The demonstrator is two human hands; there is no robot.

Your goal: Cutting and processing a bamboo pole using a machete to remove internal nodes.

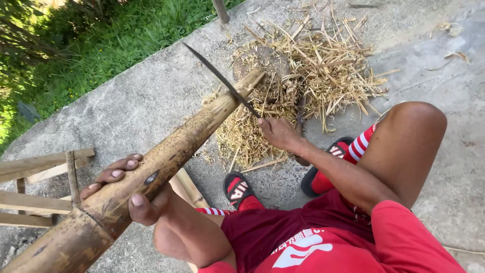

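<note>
Red shirt [323, 242] and bent knees lowest in frame, person seated. Left hand [129, 189] wraps the thick bamboo pole [166, 159], grip pressed around it, thumb on top. Pole runs from bottom left up to the centre, its far end by the shavings pile [308, 76] on the concrete floor [131, 101]. Right hand [278, 132] grips a long dark knife [222, 81], fingers shut on the handle, blade laid across the pole near its tip. Red sandals [240, 189] below. Wooden frame [40, 187] at left, grass [91, 45] beyond.

No packages, labels, signs, screens
</note>
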